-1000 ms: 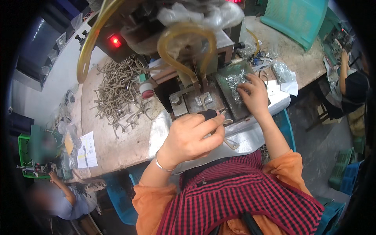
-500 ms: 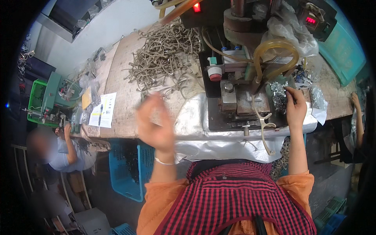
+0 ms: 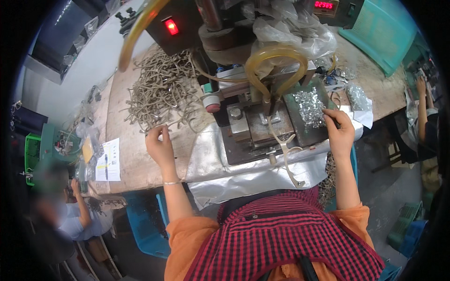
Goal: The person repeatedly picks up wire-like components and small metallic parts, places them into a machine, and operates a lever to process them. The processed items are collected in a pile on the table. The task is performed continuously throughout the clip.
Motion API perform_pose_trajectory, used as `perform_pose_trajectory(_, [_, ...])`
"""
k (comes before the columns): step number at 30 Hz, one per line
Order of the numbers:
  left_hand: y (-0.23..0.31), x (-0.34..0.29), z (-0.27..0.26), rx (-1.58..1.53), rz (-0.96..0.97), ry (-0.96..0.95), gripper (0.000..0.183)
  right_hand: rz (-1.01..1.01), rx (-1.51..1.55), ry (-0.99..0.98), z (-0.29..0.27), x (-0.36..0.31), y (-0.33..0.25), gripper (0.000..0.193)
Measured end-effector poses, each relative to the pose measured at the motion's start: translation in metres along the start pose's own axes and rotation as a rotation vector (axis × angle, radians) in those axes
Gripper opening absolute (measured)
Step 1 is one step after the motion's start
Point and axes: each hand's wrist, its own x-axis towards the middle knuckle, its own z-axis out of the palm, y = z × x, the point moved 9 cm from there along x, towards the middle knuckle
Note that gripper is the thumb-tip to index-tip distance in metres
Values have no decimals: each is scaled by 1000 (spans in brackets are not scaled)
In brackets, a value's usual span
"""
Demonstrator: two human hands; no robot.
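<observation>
My left hand [image 3: 160,146] is at the near edge of a pile of thin beige curved pieces [image 3: 157,91], fingers bent around the end of one of them. My right hand [image 3: 341,132] reaches the heap of small shiny silver pieces [image 3: 309,107] on a dark plate. Its thumb and forefinger are pinched at the heap's edge; whatever is between them is too small to make out. Between my hands stands a press [image 3: 269,124] with a metal block. A beige curved piece with a forked end [image 3: 293,164] hangs over the press's front edge.
A red button [image 3: 212,104] sits left of the press. A yellowish hose [image 3: 276,51] loops above it. Clear plastic bags [image 3: 300,28] and a teal crate [image 3: 382,35] are behind. A blue crate [image 3: 140,229] stands below the table. Co-workers sit at left and right.
My left hand, blurred before, has come to the near edge of the beige pile. My right hand stays by the silver pieces. The whole view has shifted and tilted.
</observation>
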Motion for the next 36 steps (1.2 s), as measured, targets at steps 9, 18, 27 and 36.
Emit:
perform_pose_trajectory(9, [52,1,41,-915,-245,-61,9,37,673,-309,80,28,-113,42])
perform_pose_trajectory(18, [256,12,-83,-1152,428,-65,15,200,825,-363,87,17,-126,70])
perform_pose_trajectory(27, [303,-34,-68,-805,716,-295,20,-176,396,-271,51,16,-124,33])
perform_pose_trajectory(36, [343,-64,-38,-567,1057,-341,29,-211,-390,-45,42,11,-4,25])
